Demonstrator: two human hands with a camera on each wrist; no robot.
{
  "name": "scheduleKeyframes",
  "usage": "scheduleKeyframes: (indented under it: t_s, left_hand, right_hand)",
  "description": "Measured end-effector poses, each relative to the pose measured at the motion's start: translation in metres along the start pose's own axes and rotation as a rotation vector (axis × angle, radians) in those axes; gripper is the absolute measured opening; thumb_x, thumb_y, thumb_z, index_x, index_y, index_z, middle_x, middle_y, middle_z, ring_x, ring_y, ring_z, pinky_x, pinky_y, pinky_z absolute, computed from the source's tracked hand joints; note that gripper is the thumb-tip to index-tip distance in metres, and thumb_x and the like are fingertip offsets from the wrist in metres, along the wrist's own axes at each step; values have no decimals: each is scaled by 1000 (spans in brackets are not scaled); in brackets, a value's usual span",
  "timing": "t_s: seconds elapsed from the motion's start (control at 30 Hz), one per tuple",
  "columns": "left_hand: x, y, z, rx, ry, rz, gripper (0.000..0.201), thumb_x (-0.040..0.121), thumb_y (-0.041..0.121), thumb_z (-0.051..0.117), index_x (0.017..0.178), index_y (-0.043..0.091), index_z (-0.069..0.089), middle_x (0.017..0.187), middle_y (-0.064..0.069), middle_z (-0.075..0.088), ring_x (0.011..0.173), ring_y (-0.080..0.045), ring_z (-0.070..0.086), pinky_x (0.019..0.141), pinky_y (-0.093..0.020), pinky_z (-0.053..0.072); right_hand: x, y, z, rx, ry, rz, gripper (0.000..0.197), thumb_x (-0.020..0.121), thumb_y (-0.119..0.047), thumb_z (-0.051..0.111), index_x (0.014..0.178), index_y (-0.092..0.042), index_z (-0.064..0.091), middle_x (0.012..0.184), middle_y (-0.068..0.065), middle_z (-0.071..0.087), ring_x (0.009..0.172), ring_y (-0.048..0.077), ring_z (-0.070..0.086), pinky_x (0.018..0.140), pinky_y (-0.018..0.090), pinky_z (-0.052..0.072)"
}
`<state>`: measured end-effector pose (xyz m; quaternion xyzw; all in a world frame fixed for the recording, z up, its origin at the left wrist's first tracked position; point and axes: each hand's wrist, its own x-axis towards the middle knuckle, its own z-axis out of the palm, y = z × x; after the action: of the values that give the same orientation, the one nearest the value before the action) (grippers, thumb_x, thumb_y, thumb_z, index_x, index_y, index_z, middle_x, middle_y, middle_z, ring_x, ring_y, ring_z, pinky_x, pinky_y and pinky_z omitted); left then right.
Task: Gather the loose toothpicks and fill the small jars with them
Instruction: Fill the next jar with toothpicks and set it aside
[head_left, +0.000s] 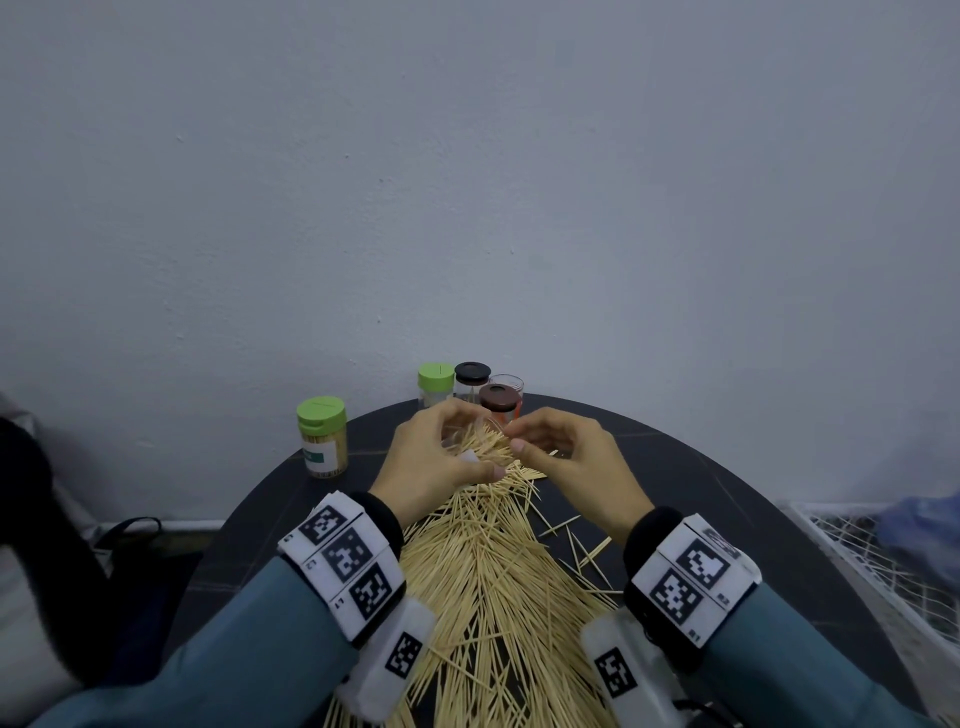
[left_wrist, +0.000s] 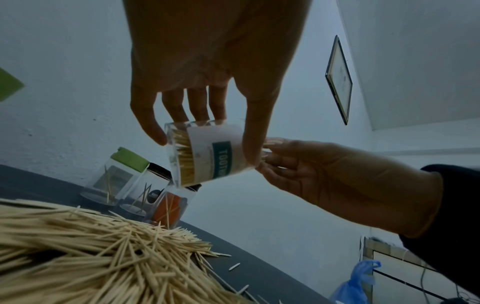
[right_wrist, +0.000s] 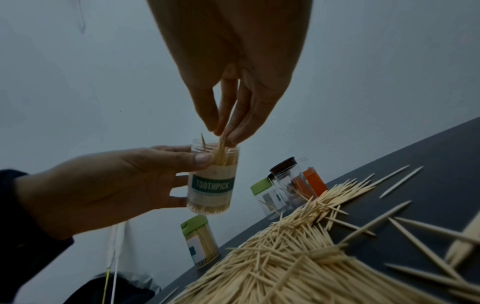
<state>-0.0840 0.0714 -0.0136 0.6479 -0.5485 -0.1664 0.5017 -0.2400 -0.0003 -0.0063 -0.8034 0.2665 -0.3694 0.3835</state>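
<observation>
L hand grips the open toothpick jar above the bench's far end, mouth tipped toward R hand, which pinches toothpicks into it; loose pile lies near.

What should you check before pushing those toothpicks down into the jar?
1. Left hand grips the jar: ok.
2. Jar lid off: ok.
3. Right hand has a grip on its toothpick bundle: ok.
4. Bundle tips inside the mouth: ok.
5. Room left in the jar: cannot tell, it looks nearly full.
6. One stray toothpick pokes above the rim: not ok.
</observation>
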Motion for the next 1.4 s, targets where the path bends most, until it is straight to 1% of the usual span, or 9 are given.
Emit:
scheduleKeyframes:
  t_s: [0.2,0.33,0.47,0.73,0.9,1.0,1.1,1.23,1.4]
  left_hand:
    - [0,-1,1,16,-9,-5,56,62,18,86,113,23,62,109,10,61,104,-4,54,74,-6,35]
    - [-1,-1,1,19,-23,-4,57,62,17,86,113,24,62,109,8,62,103,-6,56,75,-6,35]
    - [-1,-1,0,18,-27,2,56,63,18,86,113,24,62,111,9,62,104,-5,54,75,-4,33]
    - [-5,5,-2,-13,-132,40,53,61,16,87,108,27,64,106,11,66,101,-1,60,86,-18,45]
    - [-6,7,-1,-14,-212,78,52,63,15,86,109,26,64,104,14,66,98,6,58,78,-5,41]
    - [-5,7,-1,-50,-217,67,53,62,16,86,110,25,64,105,12,67,100,3,59,83,-11,44]
    - [-3,5,-2,-78,-180,47,54,62,15,86,110,24,64,108,10,67,101,1,60,84,-9,44]
    - [-1,1,-3,-80,-151,14,55,62,21,86,111,29,64,112,9,65,108,-7,58,96,-27,44]
    - [-1,2,-2,-66,-160,19,53,61,21,87,109,30,64,111,9,65,108,-6,58,96,-27,44]
  right_hand:
    - [0,-2,1,-63,-35,-44,8,85,-11,66,88,-17,70,87,-3,71,77,-2,63,65,7,45]
    - [-1,-4,0,20,-33,-18,14,92,-15,56,93,-8,68,87,3,71,79,5,66,70,15,52]
    - [-3,-6,-2,-111,-99,-65,5,84,-13,68,89,-15,70,85,-5,71,80,-1,64,67,8,47]
    - [-1,-5,-4,-106,57,-94,15,74,-2,75,79,-14,67,73,-6,67,70,-1,63,62,6,46]
    - [-2,-6,-5,18,152,-60,19,70,-5,79,74,-18,64,69,-2,69,64,1,65,63,9,49]
    - [-2,-6,-5,89,155,-38,20,69,-8,80,73,-19,64,69,2,71,64,3,66,64,11,50]
    - [-2,-6,-7,35,100,-1,19,67,-13,82,73,-20,65,68,-3,71,61,-2,62,63,10,46]
    - [-1,-6,-9,-65,100,-25,20,66,-12,82,73,-21,66,65,-13,65,63,-5,57,60,8,42]
    - [0,-4,-8,-119,65,-12,12,73,-17,78,77,-17,67,68,-8,63,61,-3,56,60,7,45]
